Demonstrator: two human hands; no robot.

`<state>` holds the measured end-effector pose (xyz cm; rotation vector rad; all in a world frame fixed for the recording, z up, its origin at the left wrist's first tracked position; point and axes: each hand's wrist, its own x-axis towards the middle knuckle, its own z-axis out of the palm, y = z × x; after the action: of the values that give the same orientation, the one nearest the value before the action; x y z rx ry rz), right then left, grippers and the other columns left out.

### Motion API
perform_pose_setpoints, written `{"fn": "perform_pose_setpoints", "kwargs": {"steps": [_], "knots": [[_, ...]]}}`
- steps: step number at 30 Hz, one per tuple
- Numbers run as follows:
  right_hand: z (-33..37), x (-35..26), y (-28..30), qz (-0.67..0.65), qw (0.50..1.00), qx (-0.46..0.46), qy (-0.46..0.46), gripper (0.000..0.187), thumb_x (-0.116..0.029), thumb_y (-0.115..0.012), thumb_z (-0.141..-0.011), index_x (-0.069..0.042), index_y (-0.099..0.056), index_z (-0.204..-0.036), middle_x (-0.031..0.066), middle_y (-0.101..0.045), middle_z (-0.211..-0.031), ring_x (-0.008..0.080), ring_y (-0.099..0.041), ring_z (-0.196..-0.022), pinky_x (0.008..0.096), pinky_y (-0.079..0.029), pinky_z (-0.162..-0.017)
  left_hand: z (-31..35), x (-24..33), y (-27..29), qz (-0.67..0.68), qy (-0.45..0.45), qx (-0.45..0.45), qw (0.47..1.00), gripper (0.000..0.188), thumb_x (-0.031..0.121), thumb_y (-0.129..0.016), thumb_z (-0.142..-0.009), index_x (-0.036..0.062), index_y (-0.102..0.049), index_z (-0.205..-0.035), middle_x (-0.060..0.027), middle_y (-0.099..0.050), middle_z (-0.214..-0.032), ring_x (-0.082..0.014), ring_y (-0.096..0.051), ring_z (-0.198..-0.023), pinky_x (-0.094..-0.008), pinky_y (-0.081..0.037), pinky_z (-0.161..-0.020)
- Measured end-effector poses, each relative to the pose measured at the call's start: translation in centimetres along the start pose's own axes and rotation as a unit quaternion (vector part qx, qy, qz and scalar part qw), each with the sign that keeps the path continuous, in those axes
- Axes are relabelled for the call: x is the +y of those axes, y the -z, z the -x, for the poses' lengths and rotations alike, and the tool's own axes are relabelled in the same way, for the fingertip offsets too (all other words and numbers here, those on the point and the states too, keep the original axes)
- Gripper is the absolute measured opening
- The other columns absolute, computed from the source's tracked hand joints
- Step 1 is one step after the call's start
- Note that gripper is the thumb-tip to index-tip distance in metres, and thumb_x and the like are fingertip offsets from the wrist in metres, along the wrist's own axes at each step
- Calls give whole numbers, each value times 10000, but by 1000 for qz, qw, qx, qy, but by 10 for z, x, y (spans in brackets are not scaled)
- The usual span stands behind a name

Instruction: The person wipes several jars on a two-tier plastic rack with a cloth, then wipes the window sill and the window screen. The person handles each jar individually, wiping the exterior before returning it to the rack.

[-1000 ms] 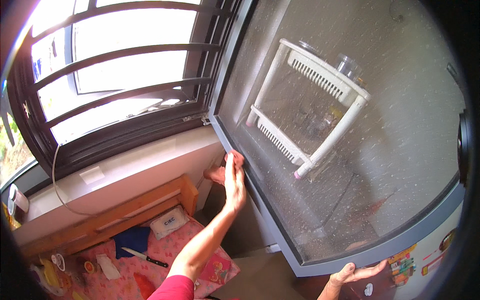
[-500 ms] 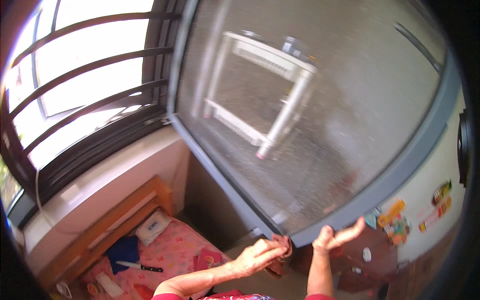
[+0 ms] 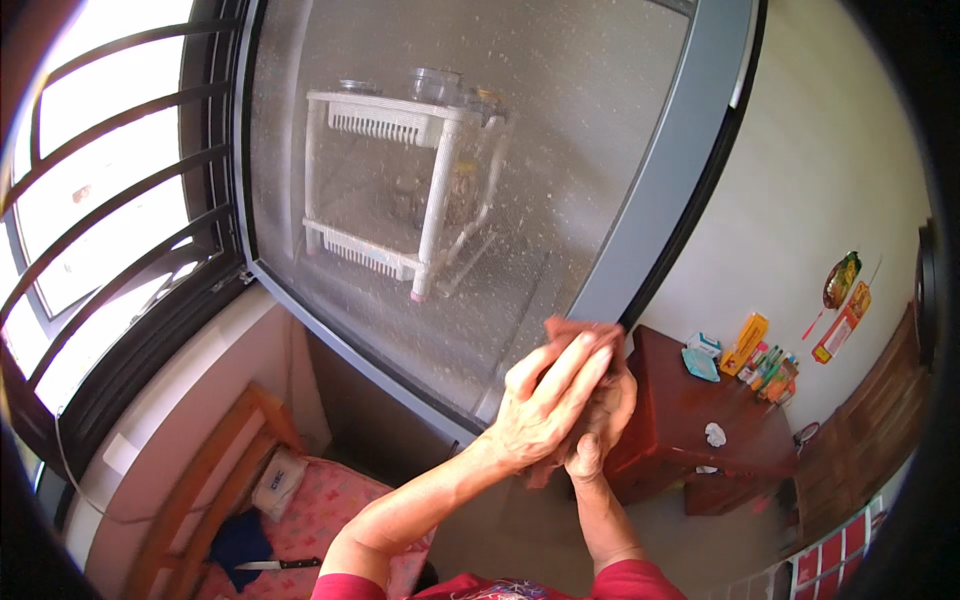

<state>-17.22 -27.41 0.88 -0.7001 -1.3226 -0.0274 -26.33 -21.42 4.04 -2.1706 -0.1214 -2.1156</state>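
Observation:
A brownish-red cloth (image 3: 578,328) is bunched between my two hands at the lower right of a grey-framed window panel. My left hand (image 3: 545,405) presses on the cloth from the left, its fingers together and pointing up. From the right, my right hand (image 3: 608,412) closes round the same cloth, its thumb low and some of its fingers hidden. The cloth lies against the side bar of the panel's grey frame (image 3: 650,180). White specks cover the glass (image 3: 560,120), and a white rack (image 3: 440,200) with jars on it shows through or in it.
Dark window bars (image 3: 130,100) stand at the left. Below them is a bed with a pink sheet (image 3: 340,490), where a knife (image 3: 280,564) lies beside a dark blue cloth (image 3: 240,538). A reddish-brown desk (image 3: 690,420) at the right carries boxes and small bottles.
Both hands have moved up from the panel's bottom corner onto its side bar. My right hand, open on the frame before, now closes on the cloth. The view has shifted toward the right.

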Motion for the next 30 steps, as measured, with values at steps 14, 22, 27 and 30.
{"fn": "perform_pose_setpoints", "kwargs": {"steps": [14,22,27,30], "knots": [[85,-39,-8,221,938,-266,-38,722,-218,-766,-683,-10,-412,-1276,243,-373,-1281,350,-480,-1077,377,-499,-761,142,45,71,411,663,95,618,255,163,-483,-956,19,-530,-1160,-57,-605,-993,-153,-585,-838,-273,-477,-747],[84,-37,-57,67,968,-183,-155,343,80,-605,-722,-45,-603,-1041,117,-566,-984,257,-581,-893,316,-487,-734,92,44,124,241,514,-115,815,355,136,-489,-927,15,-513,-1260,-47,-432,-1221,-160,-434,-1122,-277,-316,-979],[-6,-70,-44,273,944,-77,165,272,34,-603,-740,-38,-615,-1001,109,-578,-925,255,-550,-830,346,-470,-717,109,23,161,263,585,-102,760,260,159,-551,-920,23,-584,-1140,-39,-561,-1038,-124,-495,-953,-261,-397,-862],[-51,-71,-50,477,843,-32,246,332,3,-632,-717,-34,-614,-1045,115,-561,-920,306,-511,-811,402,-435,-715,109,7,182,214,588,-98,774,235,175,-601,-902,32,-602,-1088,-15,-575,-910,-102,-496,-854,-249,-424,-771]]}}
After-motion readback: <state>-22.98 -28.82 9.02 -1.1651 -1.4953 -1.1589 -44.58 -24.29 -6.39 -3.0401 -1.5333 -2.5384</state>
